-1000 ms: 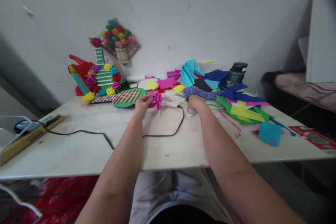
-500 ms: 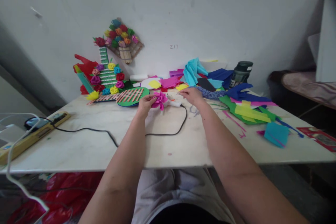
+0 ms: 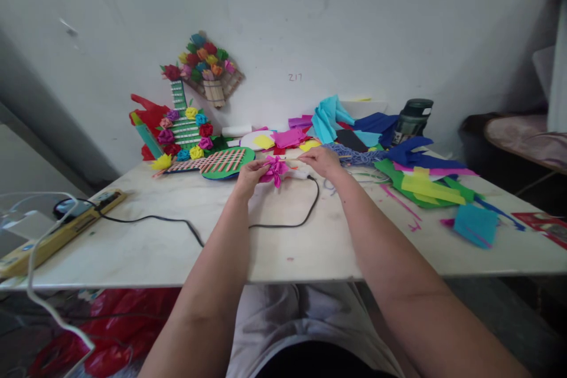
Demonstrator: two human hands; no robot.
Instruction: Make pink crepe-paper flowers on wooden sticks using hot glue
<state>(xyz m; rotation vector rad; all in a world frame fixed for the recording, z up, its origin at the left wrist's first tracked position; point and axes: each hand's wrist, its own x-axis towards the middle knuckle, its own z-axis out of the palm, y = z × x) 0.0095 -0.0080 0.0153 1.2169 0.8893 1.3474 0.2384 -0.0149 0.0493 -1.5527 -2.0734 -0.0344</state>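
Note:
My left hand (image 3: 252, 177) pinches a bright pink paper flower (image 3: 275, 171) by its left side, just above the table. Opposite it, my right hand (image 3: 322, 160) is closed on a thin stick (image 3: 344, 157), which pokes out past the hand on the right; its other end points toward the flower. Whether the stick's end touches the petals I cannot tell. Behind and right of the flower lies a white hot glue gun (image 3: 299, 173), partly covered by the petals, with its black cord (image 3: 312, 209) curving over the table.
A green guitar-shaped craft (image 3: 221, 172) with pink sticks lies left of my hands. Paper roses (image 3: 206, 130) decorate a piece behind it. Coloured paper (image 3: 332, 118), blue yarn (image 3: 358, 155) and a dark bottle (image 3: 413, 121) stand at the back. A power strip (image 3: 66, 233) sits at far left.
The whole view has shifted slightly to the right. My right hand has turned a little, and the stick now shows on its right side. My left hand still holds the flower.

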